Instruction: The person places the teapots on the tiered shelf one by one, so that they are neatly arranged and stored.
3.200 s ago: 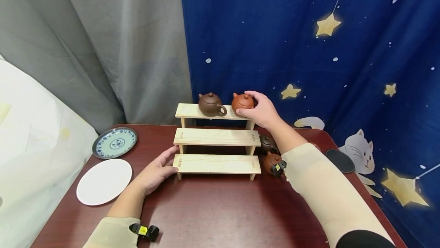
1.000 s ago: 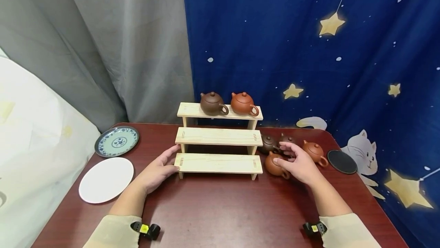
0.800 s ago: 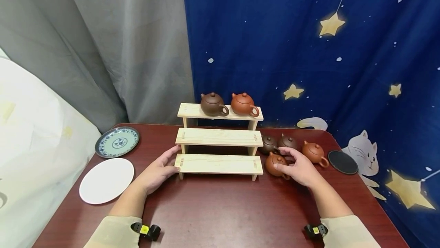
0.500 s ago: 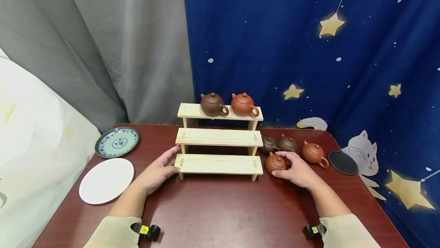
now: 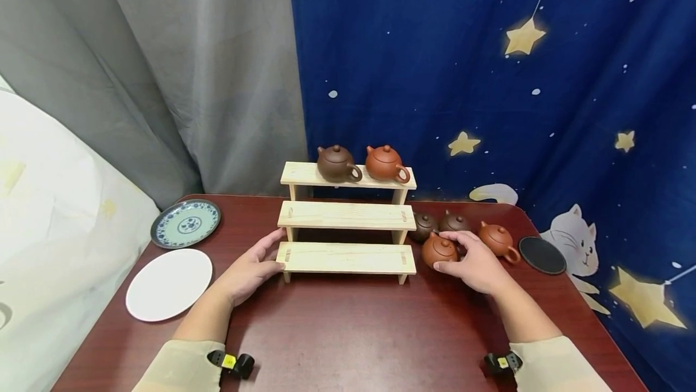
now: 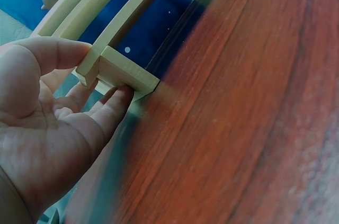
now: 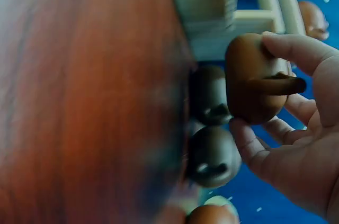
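Observation:
My right hand (image 5: 478, 264) grips a small orange-brown clay teapot (image 5: 438, 250) by its body, thumb on the near side and fingers behind. In the right wrist view that teapot (image 7: 246, 65) hangs just off the table, its handle toward my palm. My left hand (image 5: 247, 271) holds the left end of the bottom step of a three-tier wooden stand (image 5: 345, 259); in the left wrist view the thumb lies on the plank and fingertips touch the leg (image 6: 130, 70). On the top tier sit a dark brown teapot (image 5: 334, 164) and a reddish teapot (image 5: 383, 163).
Right of the stand are two dark teapots (image 5: 424, 227), (image 7: 214, 155), another orange teapot (image 5: 496, 239) and a black round plate (image 5: 542, 255). At left lie a blue-patterned plate (image 5: 186, 224) and a white oval plate (image 5: 170, 285). Curtains hang behind the table (image 5: 348, 331).
My right hand has left the reddish teapot on the top tier, come down to the orange-brown teapot, taken hold of it and raised it slightly. My left hand stays on the stand.

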Available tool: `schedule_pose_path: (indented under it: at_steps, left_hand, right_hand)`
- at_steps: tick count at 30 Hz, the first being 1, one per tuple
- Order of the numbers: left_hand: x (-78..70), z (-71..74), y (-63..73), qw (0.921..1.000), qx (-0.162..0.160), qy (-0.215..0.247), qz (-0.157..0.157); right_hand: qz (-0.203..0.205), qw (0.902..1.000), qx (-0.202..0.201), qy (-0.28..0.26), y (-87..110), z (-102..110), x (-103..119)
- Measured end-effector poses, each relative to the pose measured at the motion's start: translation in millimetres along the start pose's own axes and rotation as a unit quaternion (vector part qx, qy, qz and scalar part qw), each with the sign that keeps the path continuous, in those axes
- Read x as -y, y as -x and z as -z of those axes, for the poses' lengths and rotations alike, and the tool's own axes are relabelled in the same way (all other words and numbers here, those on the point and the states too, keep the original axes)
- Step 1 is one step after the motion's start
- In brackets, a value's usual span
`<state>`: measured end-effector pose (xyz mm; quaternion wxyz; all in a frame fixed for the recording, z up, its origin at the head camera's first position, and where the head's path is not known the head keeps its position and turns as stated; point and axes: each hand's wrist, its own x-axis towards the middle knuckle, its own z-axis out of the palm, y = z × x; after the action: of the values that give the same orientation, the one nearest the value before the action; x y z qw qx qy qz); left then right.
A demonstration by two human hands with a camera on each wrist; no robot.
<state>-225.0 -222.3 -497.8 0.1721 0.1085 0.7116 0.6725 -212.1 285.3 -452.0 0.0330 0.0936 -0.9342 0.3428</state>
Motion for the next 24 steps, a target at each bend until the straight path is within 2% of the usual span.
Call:
schedule_pose_path:
  at_steps: [6,12,17,24]
  left_hand:
    - [-0.1,-0.1,0.4,1.0,-0.001,0.001,0.0]
    - [0.3,-0.7,-0.5,1.0,0.0,0.0,-0.006]
    - [0.7,-0.7,-0.6,1.0,0.0,0.001,-0.008]
    - [0.4,-0.5,0.3,1.0,0.001,0.0,-0.006]
  right_hand:
    - [0.029,0.9985,-0.016,-0.043,3.1,10.1,29.2]
    - [0.077,0.9934,-0.003,-0.084,-0.4,3.4,72.4]
    - [0.109,0.989,0.02,-0.097,-19.0,-13.5,109.0]
    - [0.11,0.9875,0.052,-0.101,-55.5,-40.6,142.2]
